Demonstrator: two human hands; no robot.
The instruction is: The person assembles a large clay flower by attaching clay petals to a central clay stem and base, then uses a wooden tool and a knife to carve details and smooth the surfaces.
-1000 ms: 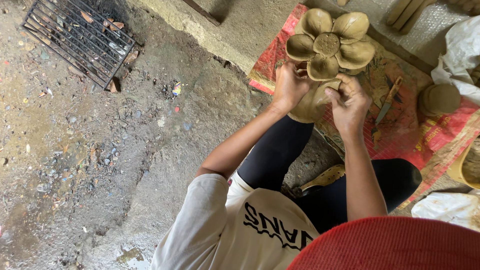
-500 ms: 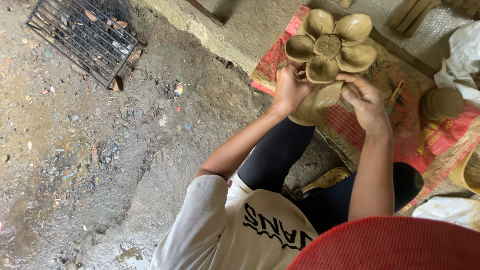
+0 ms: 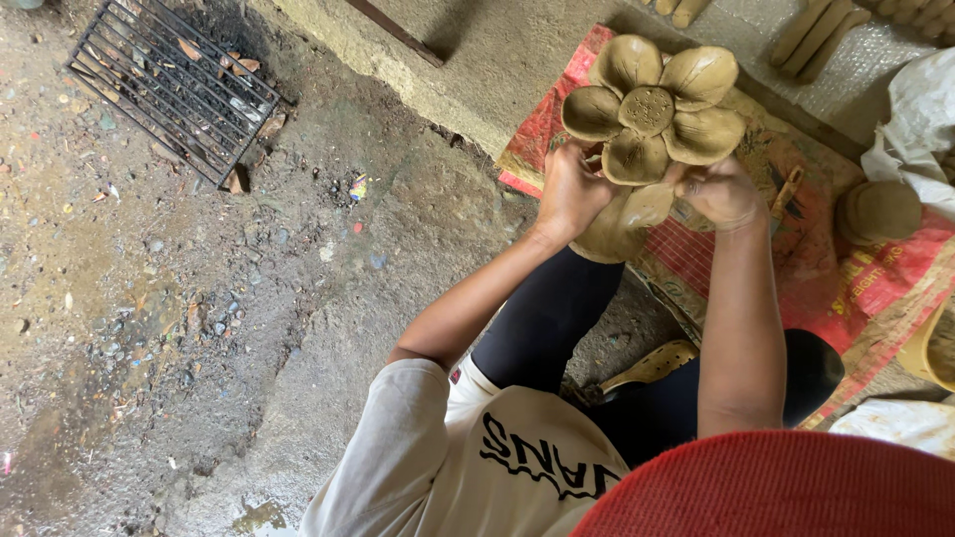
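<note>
Dirt and gray stone floor (image 3: 179,328) fill most of my view, with a red mat (image 3: 846,288) on the right. On the mat sits a big clay flower (image 3: 652,104). It looks wet, soft and heavy, so I would hold it low, under the petals. My left hand (image 3: 572,194) cups its side. My right hand (image 3: 721,194) pinches a loose clay petal (image 3: 647,206) just below it.

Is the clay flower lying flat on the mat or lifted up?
Lifted: both hands hold the flower by its base, petals tilted toward the camera.
</note>
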